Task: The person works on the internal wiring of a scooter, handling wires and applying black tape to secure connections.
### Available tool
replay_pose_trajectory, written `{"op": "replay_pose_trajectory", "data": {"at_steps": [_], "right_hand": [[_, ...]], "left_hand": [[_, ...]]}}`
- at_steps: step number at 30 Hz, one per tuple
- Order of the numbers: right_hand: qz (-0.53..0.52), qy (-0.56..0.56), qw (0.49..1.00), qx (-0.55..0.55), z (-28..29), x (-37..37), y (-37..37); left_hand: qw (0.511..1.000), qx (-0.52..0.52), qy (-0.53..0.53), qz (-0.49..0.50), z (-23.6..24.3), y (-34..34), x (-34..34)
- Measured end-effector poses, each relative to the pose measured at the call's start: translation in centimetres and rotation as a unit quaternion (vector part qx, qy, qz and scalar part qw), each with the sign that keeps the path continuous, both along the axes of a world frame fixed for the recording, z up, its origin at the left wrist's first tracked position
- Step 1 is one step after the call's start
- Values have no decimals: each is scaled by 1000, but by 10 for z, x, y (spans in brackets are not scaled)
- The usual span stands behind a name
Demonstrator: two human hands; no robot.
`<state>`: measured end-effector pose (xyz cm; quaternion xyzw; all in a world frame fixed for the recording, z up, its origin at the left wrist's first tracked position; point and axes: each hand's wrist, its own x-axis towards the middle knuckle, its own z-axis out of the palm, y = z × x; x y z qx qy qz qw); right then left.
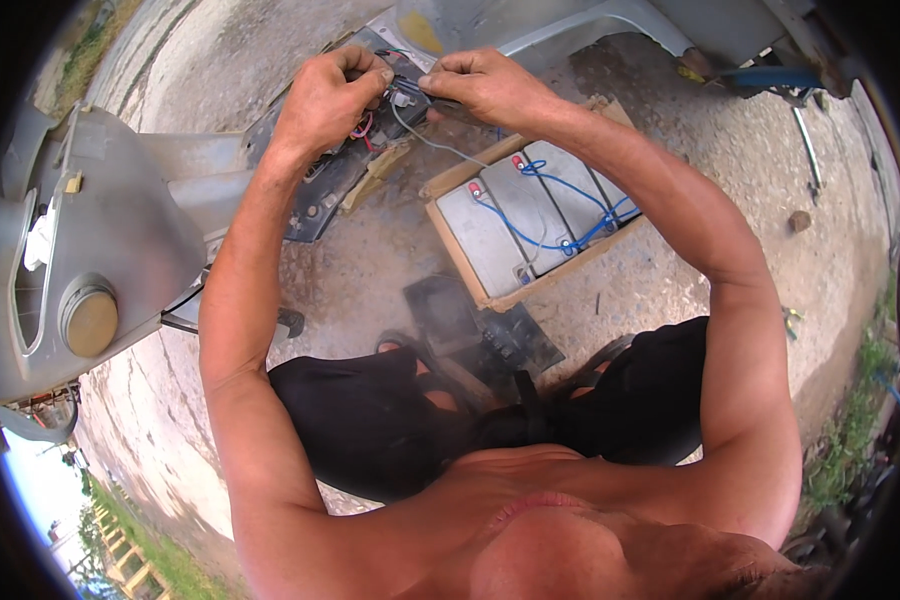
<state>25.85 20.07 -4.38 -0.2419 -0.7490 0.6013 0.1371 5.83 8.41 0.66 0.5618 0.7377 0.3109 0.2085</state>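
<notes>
My left hand (335, 100) and my right hand (475, 90) meet above a black electrical assembly (308, 220) with exposed coloured wires and a small pale connector (402, 99). Both hands are closed at the fingertips on small parts or wire ends, too small to make out. A thin grey wire (435, 145) runs from between the hands down to a cardboard box (450, 250), which holds several grey batteries (490, 240) linked by blue cables (570, 192) with red terminal caps on some.
A grey body panel (130, 240) of a vehicle stands at the left; more grey bodywork (590, 30) is at the top. A black plastic piece (510, 335) lies between my feet on rough concrete (740, 180). A metal rod (805, 150) and pliers (790, 322) lie at the right.
</notes>
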Motion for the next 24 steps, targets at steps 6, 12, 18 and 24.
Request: {"op": "replay_pose_trajectory", "data": {"at_steps": [6, 12, 18, 24], "right_hand": [[-56, -11, 998, 34, -22, 0, 7], [-86, -40, 993, 72, -17, -6, 1], [-91, -33, 986, 132, -25, -19, -2], [-116, -64, 977, 165, -23, -24, -7]], "left_hand": [[995, 18, -98, -19, -10, 3, -18], [961, 73, 258, -70, -22, -7, -1], [928, 158, 335, -43, -43, -11, 3], [941, 183, 282, -20, -47, -12, -1]]}}
